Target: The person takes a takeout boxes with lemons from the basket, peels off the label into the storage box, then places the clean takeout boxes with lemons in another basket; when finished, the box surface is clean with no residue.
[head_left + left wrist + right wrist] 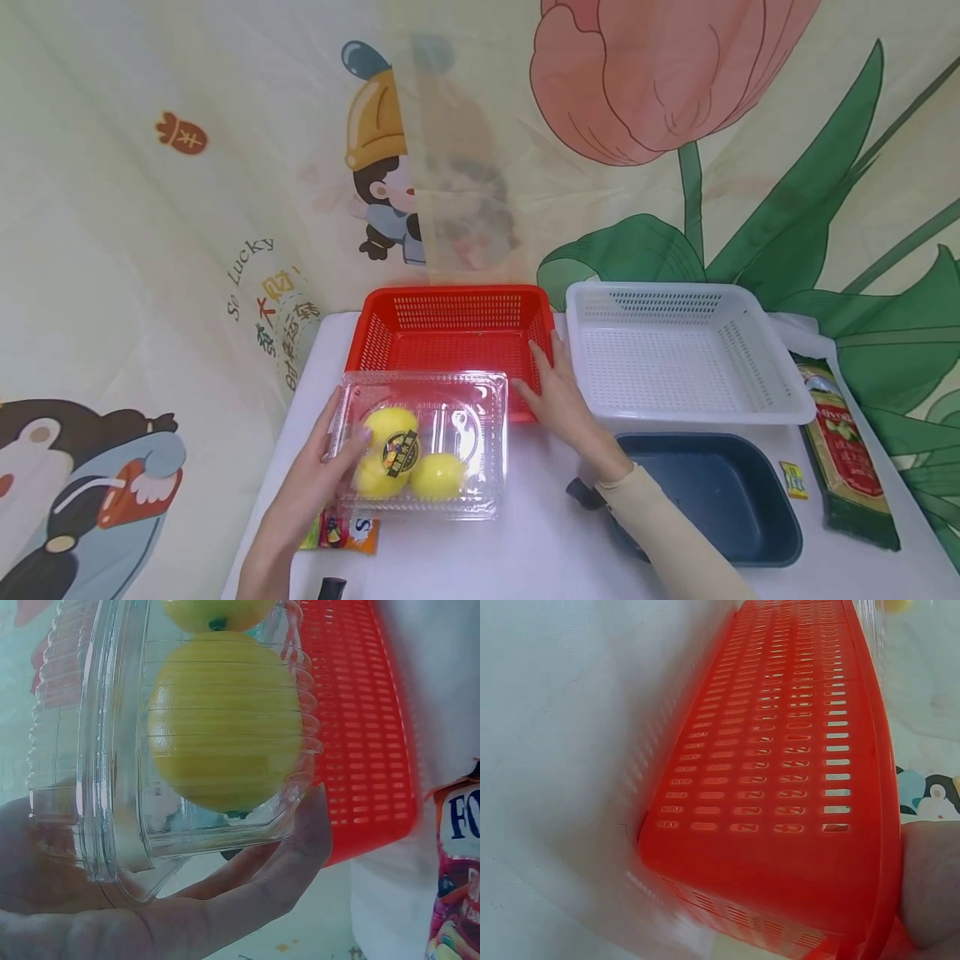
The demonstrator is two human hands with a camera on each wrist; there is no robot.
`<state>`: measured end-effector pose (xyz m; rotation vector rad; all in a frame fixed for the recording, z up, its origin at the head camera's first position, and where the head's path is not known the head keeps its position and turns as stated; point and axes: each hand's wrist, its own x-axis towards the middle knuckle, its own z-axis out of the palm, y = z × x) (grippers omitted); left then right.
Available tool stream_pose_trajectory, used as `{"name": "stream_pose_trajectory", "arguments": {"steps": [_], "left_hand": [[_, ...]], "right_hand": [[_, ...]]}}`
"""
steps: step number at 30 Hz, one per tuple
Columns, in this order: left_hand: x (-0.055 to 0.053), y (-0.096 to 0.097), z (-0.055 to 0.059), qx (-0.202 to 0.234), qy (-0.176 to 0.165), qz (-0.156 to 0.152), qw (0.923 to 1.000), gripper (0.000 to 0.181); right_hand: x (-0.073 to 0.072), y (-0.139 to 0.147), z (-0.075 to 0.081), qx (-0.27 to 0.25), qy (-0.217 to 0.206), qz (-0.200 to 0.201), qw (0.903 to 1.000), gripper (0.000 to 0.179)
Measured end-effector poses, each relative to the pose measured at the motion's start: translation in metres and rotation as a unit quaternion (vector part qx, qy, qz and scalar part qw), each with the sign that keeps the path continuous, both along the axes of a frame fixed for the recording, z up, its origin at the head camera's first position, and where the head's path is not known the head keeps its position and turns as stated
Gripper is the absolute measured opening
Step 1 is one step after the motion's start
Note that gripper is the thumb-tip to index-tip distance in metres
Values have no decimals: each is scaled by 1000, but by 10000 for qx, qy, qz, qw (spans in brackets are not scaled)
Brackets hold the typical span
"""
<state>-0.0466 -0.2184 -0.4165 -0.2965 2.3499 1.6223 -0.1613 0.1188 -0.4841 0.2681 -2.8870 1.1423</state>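
Observation:
My left hand (330, 462) grips the left side of a clear plastic clamshell box (487, 467), its thumb over the lid. Through the plastic show three round yellow fruits (438, 477), and a dark round sticker (401, 452) is on the lid. In the left wrist view, fingers curl under the box beside one fruit (225, 720). The box overlaps the front of a red slotted basket (457, 312) in the head view. My right hand (558, 400) rests at the basket's front right corner with fingers spread across the rim; in the right wrist view only part of it shows behind the rim.
A white basket (645, 367) stands right of the red one. In front of it lie a dark blue pan (720, 500), a small yellow packet (793, 481) and a long red-and-green package (847, 458). Colourful snack packets (352, 533) lie below the left hand, near a black handle (332, 588).

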Motion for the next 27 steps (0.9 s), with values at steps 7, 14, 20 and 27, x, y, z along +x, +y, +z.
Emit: {"name": "stream_pose_trajectory", "arguments": {"steps": [7,14,20,27], "left_hand": [[14,4,-5,202,120,36,9997,82],[31,8,-10,31,-14,170,9998,85],[41,12,-22,268,-246,178,9992,85],[45,19,-43,381,-714,509,9954,87]], "right_hand": [[-1,0,0,-53,27,24,10000,83],[0,0,0,-20,31,19,10000,82],[0,1,-1,-49,38,1,10000,83],[1,1,-1,-55,19,6,10000,83]]}}
